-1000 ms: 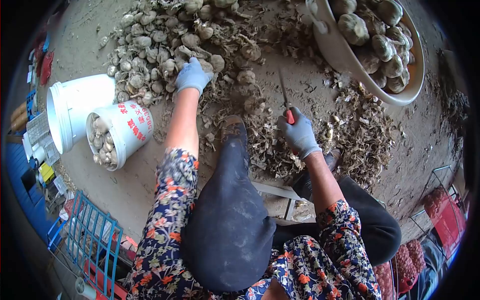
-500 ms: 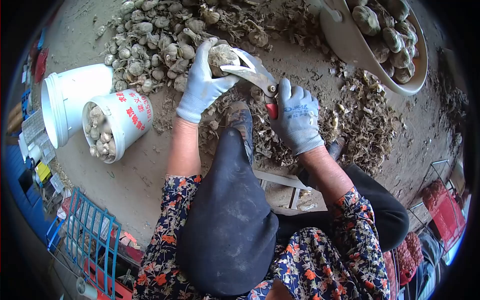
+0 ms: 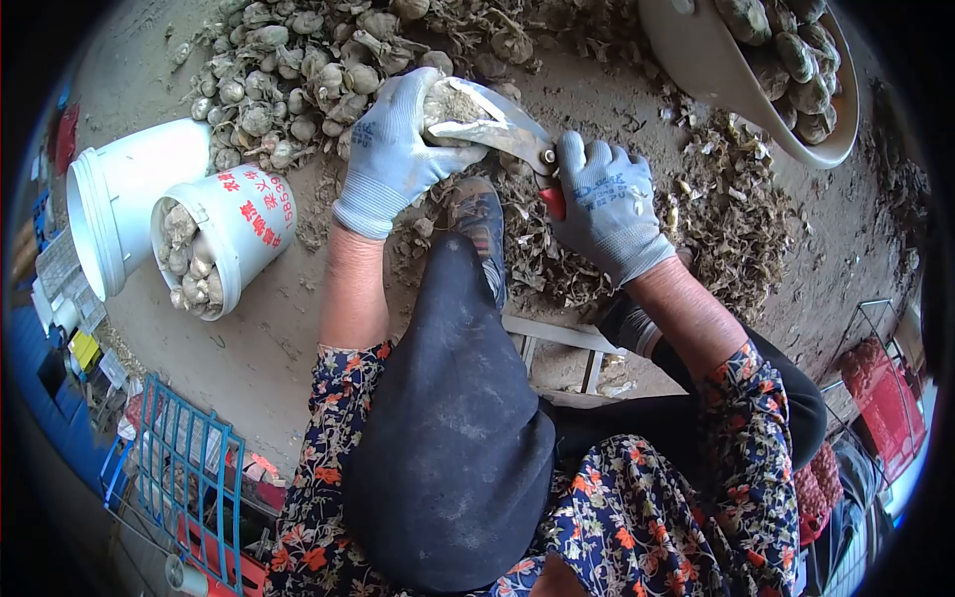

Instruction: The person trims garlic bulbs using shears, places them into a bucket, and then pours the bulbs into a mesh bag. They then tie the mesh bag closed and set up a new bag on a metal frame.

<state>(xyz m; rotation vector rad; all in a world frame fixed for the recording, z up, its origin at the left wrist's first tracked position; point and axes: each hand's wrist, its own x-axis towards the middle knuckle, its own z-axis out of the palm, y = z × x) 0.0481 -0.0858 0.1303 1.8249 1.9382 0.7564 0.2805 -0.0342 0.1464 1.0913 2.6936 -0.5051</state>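
My left hand [image 3: 390,149], in a grey-white work glove, is closed around a dusty garlic bulb [image 3: 451,105], thumb below it and fingers above. My right hand [image 3: 609,211], gloved alike, grips red-handled pruning shears [image 3: 519,141]. The shears' two blades are parted and point left, lying across the near face of the bulb. Most of the red handle is hidden in my right palm. Beyond my left hand spreads a pile of garlic bulbs [image 3: 288,85] on the ground.
Two white buckets lie tipped at left: a larger one [image 3: 149,184] and a smaller one [image 3: 244,229] with garlic inside. A beige tub [image 3: 686,65] of bulbs is at upper right. Dry trimmings [image 3: 741,214] litter the ground at right. A blue rack [image 3: 189,468] stands lower left.
The shears' blades have moved further over the garlic bulb. My left hand has turned so the back of its glove shows more. My right hand has shifted slightly right and up.
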